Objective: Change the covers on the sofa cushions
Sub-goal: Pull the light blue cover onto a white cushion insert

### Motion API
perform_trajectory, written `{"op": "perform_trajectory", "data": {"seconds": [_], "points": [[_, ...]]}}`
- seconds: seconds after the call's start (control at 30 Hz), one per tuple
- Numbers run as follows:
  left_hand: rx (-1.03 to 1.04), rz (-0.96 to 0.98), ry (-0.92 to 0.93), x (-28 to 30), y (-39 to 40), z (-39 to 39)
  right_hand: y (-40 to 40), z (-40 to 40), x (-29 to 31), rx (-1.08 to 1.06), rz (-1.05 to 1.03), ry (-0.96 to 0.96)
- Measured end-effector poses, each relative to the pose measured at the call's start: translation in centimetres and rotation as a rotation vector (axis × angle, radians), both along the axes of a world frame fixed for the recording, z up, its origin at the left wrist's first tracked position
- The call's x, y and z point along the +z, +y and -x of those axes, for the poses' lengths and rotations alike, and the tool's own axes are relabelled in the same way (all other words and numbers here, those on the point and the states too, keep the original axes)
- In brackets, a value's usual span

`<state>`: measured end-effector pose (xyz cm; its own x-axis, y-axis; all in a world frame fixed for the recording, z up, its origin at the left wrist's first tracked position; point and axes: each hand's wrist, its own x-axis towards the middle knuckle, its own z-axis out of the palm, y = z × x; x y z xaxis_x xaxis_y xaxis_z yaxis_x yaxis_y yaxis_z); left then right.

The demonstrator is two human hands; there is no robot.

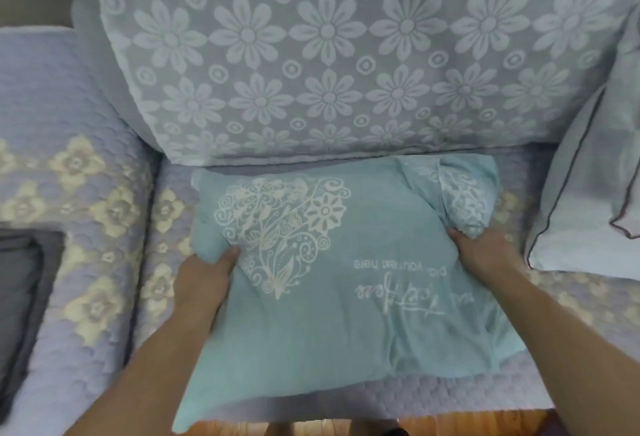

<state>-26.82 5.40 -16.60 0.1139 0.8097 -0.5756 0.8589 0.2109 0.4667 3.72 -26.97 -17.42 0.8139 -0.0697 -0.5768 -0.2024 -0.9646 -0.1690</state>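
Two hands, the left hand (204,276) and right hand (485,248), grip opposite edges of the teal cushion (329,262) lying on the quilted sofa seat (104,314), its upside-down print partly legible as "your text here", the script line unreadable.

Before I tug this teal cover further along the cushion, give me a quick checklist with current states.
1. Left hand grip on the teal cover: ok, fingers pinch its left edge.
2. Right hand grip: ok, holds the bunched far corner.
3. Cover lying flat: not ok, right side rumpled.
4. Cushion fully inside: cannot tell.
5. Support: ok, rests on the quilted seat.
6. Zip or opening: cannot tell, none visible.
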Motion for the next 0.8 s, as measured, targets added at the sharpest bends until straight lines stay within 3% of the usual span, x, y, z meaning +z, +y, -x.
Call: {"op": "perform_trajectory", "data": {"seconds": [0.1,0.17,0.23,0.3,0.4,0.47,0.53,0.57,0.63,0.67,0.7,0.73,0.8], "points": [[-0.078,-0.231,0.162,3.0,3.9,1.2,-1.1,3.3,3.9,-0.009,-0.011,-0.136],[-0.153,-0.231,0.308,3.8,5.5,3.6,-2.3,6.2,4.4,0.026,-0.047,-0.152],[-0.365,-0.205,0.508,3.5,4.7,5.4,-3.1,8.5,3.5,-0.024,-0.061,-0.071],[-0.639,-0.346,0.435,2.5,2.3,5.9,-2.5,10.1,2.7,-0.035,-0.097,-0.148],[-0.937,-0.542,0.197,1.4,-2.1,4.8,0.7,13.0,3.2,0.142,-0.229,-0.416],[-1.032,-0.597,0.162,1.1,-4.3,3.4,2.2,14.7,2.7,0.431,-0.277,-0.497],[-1.110,-0.620,0.132,1.1,-5.4,2.0,1.4,15.0,1.4,0.730,-0.176,-0.462],[-1.144,-0.629,0.131,0.8,-5.2,1.4,0.1,14.5,0.5,0.675,-0.098,-0.387],[-1.181,-0.623,0.181,0.3,-3.2,0.1,-2.1,13.3,0.1,0.120,-0.062,-0.106],[-1.172,-0.603,0.212,0.2,-1.8,-0.7,-3.0,12.9,-0.3,-0.174,-0.137,0.062],[-1.169,-0.581,0.232,-0.2,-0.5,-1.4,-3.3,12.9,-0.6,-0.317,-0.266,0.156],[-1.192,-0.581,0.255,0.4,0.2,-2.0,-2.7,13.2,-0.2,-0.350,-0.398,0.181],[-1.241,-0.610,0.263,1.8,0.5,-3.3,-1.1,13.6,1.1,-0.307,-0.482,0.026]]}}
